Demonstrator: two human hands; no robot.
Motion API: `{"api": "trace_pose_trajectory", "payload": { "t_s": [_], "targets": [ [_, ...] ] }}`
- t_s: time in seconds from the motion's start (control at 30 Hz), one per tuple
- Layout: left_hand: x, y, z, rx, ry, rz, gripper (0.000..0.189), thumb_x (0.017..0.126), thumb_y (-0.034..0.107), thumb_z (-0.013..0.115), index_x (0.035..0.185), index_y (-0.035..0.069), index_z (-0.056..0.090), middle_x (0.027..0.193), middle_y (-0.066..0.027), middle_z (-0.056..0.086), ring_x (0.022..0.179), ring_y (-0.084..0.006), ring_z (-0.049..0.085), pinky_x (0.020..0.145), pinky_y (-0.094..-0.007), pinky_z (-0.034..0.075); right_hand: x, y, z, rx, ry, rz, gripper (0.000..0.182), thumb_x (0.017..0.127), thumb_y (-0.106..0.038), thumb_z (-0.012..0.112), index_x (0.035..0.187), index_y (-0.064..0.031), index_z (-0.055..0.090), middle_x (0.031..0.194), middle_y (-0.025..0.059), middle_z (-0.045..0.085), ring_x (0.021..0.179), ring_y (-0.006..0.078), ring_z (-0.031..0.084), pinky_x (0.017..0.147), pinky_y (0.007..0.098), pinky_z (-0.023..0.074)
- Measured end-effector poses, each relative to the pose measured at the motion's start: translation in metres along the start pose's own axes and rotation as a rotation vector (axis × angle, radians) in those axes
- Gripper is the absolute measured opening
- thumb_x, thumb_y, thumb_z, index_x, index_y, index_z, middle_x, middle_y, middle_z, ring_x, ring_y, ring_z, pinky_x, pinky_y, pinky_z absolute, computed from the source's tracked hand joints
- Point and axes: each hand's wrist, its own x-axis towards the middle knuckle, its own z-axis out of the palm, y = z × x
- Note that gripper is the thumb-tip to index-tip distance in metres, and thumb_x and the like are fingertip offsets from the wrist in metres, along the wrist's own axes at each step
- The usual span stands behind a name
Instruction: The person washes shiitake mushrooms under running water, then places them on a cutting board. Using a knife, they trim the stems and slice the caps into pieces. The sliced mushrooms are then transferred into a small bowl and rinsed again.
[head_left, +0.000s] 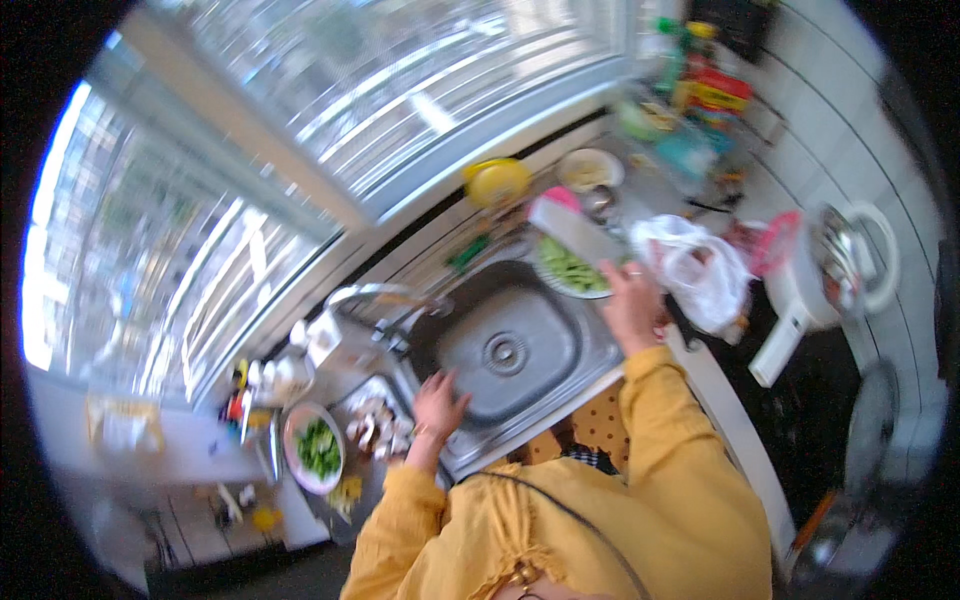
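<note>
My left hand (439, 409) is spread above the near left rim of the steel sink (517, 315), with nothing in it. At the sink's far right corner, my right hand (632, 304) reaches to a plate of cut green vegetables (568, 268). A pale flat oblong object (577, 229) lies across that plate, its near end at my right fingertips. Blur hides whether those fingers grip the object, the plate rim or neither. Left of my left hand, cut mushrooms (380, 427) lie on a board, beside a bowl of chopped greens (319, 448).
A curved faucet (375, 292) arches at the sink's left corner. To the right are a white plastic bag (694, 270), a white-handled pot (799, 292) and a dark cooktop (787, 405). A yellow bowl (497, 182) sits below the window.
</note>
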Motion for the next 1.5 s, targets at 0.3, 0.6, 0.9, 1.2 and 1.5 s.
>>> {"api": "trace_pose_trajectory", "payload": {
  "t_s": [0.3,0.6,0.9,1.2,1.5],
  "targets": [
    [-0.046,0.04,-0.009,-0.328,-0.117,0.05,0.039,0.09,0.03,0.064,0.122,0.007,0.061,0.122,-0.0161,0.061,0.107,-0.0362,0.061,0.091,-0.0431,0.05,0.018,0.033,0.031,-0.166,0.01,-0.172,0.057,0.079,-0.004,0.063,0.133,-0.0236,0.059,0.101,0.0082,0.058,0.098,0.0299,0.057,0.087,0.0481,0.041],
    [-0.131,0.011,-0.062,-0.491,0.151,-0.165,0.039,0.088,0.026,0.067,0.121,0.005,0.062,0.119,-0.0142,0.064,0.103,-0.0336,0.062,0.088,-0.0392,0.051,0.032,0.044,0.035,-0.2,-0.106,-0.191,0.055,0.079,-0.007,0.06,0.133,-0.0173,0.058,0.121,0.0124,0.059,0.109,0.0346,0.056,0.093,0.0481,0.0422],
    [-0.199,-0.052,-0.067,-0.326,0.428,-0.482,0.044,0.079,0.013,0.075,0.121,0.006,0.061,0.111,-0.0132,0.066,0.09,-0.0264,0.066,0.079,-0.0363,0.054,0.015,0.026,0.015,-0.261,-0.133,-0.24,0.053,0.084,-0.007,0.06,0.137,-0.0095,0.052,0.133,0.0183,0.052,0.122,0.0368,0.049,0.101,0.0472,0.0389],
    [-0.205,-0.073,-0.072,-0.448,0.47,-0.415,0.027,0.083,0.012,0.072,0.109,0.006,0.068,0.106,-0.013,0.068,0.09,-0.0267,0.067,0.08,-0.0351,0.054,-0.021,-0.007,-0.021,-0.115,0.047,-0.339,0.048,0.084,-0.001,0.059,0.132,-0.0056,0.055,0.13,0.0193,0.055,0.121,0.0371,0.049,0.105,0.044,0.0386],
    [-0.166,-0.061,-0.079,-0.354,0.52,-0.017,0.016,0.075,0.0,0.07,0.088,0.003,0.06,0.122,-0.0159,0.058,0.103,-0.0306,0.062,0.085,-0.0381,0.051,-0.258,-0.033,-0.035,0.196,-0.191,-0.144,0.021,0.086,-0.003,0.059,0.105,-0.0049,0.067,0.092,0.0146,0.066,0.091,0.0327,0.06,0.079,0.0432,0.0492]
  ]
}}
